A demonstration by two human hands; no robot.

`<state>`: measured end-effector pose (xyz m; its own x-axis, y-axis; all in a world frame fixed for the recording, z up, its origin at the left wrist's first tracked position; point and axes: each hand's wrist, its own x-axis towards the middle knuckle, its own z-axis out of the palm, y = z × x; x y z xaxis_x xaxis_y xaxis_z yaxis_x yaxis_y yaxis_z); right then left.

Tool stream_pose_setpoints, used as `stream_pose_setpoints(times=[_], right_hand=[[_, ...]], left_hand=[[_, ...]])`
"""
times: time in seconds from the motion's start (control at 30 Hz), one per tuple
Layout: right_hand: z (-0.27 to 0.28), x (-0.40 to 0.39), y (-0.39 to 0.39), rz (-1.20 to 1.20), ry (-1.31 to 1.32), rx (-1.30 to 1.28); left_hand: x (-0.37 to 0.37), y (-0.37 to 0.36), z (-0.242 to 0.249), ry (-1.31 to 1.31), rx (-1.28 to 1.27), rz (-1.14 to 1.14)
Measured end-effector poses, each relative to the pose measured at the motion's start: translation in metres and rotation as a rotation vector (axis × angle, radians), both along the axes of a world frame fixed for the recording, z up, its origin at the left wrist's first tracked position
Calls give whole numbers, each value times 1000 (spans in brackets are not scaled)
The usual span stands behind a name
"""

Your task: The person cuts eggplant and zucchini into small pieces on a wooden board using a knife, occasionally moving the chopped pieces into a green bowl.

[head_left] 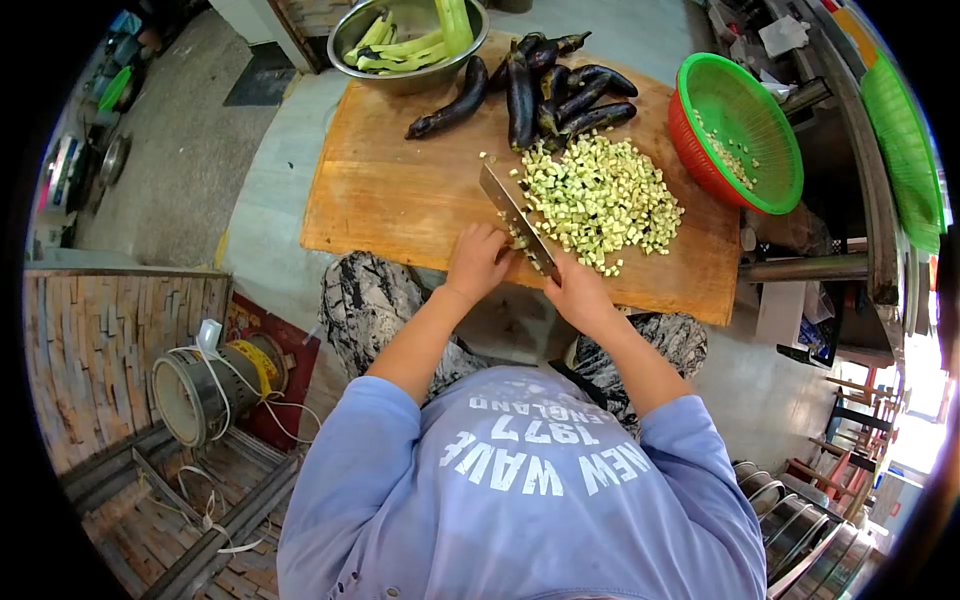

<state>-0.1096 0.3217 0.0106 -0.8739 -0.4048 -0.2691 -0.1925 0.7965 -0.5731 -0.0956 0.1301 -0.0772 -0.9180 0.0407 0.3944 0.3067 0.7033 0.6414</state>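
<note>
My right hand (577,287) is closed round the handle of a wide cleaver (516,218), whose blade angles up and left over the wooden board (400,185). Just left of the blade, my left hand (479,262) rests at the board's near edge with its fingers curled and pressed together; what lies under them is too small to make out. Small pale pieces stick to the blade's lower part. Right of the cleaver spreads a heap of pale green diced vegetable (600,195). Several dark whole eggplants (521,100) lie behind the heap.
A metal bowl (408,82) with peeled green vegetables (405,50) stands at the board's far left corner. On the right, a green colander (740,125) with some diced bits sits in a red basket (700,158). A shelf (815,270) stands farther right.
</note>
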Motion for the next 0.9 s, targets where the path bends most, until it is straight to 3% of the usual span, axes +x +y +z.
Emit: stream_pose_setpoints(times=[0.33, 0.47, 0.6, 0.77, 0.9], right_hand=[[-3, -2, -3, 43, -11, 24], [-16, -18, 21, 24, -110, -206], [7, -37, 49, -217, -363, -284], [12, -60, 87, -346, -321, -266], [-7, -82, 118, -283, -163, -291]], left_hand=[[3, -3, -2, 21, -114, 78], [-7, 3, -3, 18, -121, 59], [-33, 30, -5, 14, -151, 27], [-77, 76, -8, 25, -119, -60], [-110, 110, -4, 38, -118, -92]])
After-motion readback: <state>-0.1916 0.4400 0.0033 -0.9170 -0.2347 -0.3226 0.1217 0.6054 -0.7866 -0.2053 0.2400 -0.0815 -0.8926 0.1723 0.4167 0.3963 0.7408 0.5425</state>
